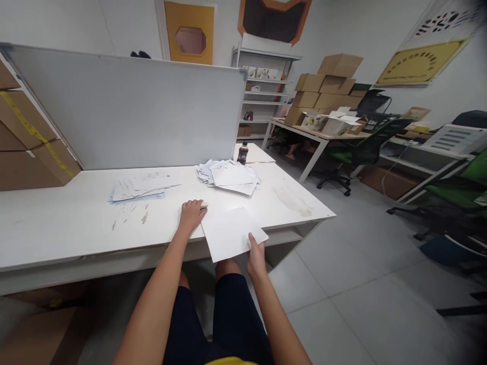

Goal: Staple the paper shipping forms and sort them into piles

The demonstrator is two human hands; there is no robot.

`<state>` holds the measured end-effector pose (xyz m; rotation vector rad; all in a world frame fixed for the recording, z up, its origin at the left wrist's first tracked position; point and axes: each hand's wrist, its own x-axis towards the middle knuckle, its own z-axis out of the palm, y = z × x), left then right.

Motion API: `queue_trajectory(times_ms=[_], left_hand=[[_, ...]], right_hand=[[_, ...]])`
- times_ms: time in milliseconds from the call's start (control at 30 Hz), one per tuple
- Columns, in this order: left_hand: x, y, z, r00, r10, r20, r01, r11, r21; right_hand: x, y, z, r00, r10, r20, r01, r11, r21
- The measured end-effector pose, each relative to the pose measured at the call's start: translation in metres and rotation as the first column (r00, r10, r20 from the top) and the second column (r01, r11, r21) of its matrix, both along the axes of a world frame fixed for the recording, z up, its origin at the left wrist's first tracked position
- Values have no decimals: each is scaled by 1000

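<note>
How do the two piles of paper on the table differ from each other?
The pile on the right, near the dark bottle, is a loose, fanned-out heap of mostly blank white sheets; the pile on the left lies flatter and thinner, with faint print showing. The right pile sits closer to the whiteboard's end, the left pile in front of its middle. Both rest untouched on the white table, beyond the hands.

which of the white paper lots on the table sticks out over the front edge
The single blank white sheet, pinched by the right hand. The two paper piles lie fully on the table, farther back.
</note>
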<state>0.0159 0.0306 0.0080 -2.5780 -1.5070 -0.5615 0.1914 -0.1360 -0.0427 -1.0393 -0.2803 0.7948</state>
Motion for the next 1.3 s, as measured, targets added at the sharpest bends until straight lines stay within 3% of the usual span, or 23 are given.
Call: queue_trajectory(times_ms=[200,400,567,667,800,900,1000,1100,1200,1300], left_hand=[[-1,2,-3,1000,4,3,-4,1000,-1],[-1,3,-3,1000,-2,23,2,1000,-9],[-3,4,-3,1000,-5,30,6,1000,-14],[-3,3,-3,999,-13,43,12,1000,13],[-4,1,-3,998,-10,56,8,1000,26],[-5,2,-4,999,1,49,-3,1000,27],[-5,3,-4,999,3,37,-4,999,40],[-4,3,-4,1000,-12,12,11,999,53],[-3,2,-3,996,-85,-8,85,995,45],[-2,2,-5,981,-195,16,195,981,24]], right_hand=[[-49,-22,-16,958,232,-168,-212,969,127],[-28,-17,-19,961,182,-208,-181,983,25],[-25,-20,-9,920,254,-298,-246,967,65],[-32,-24,-7,853,407,-325,-403,911,82],[-31,-27,-12,773,596,-217,-604,796,38],[-22,-30,-14,738,646,-195,-658,753,9],[-13,-30,-8,814,534,-229,-545,838,21],[-10,-23,1,933,272,-237,-270,962,43],[-16,-9,7,983,84,-161,-84,996,11],[-27,10,6,995,60,-84,-64,997,-41]])
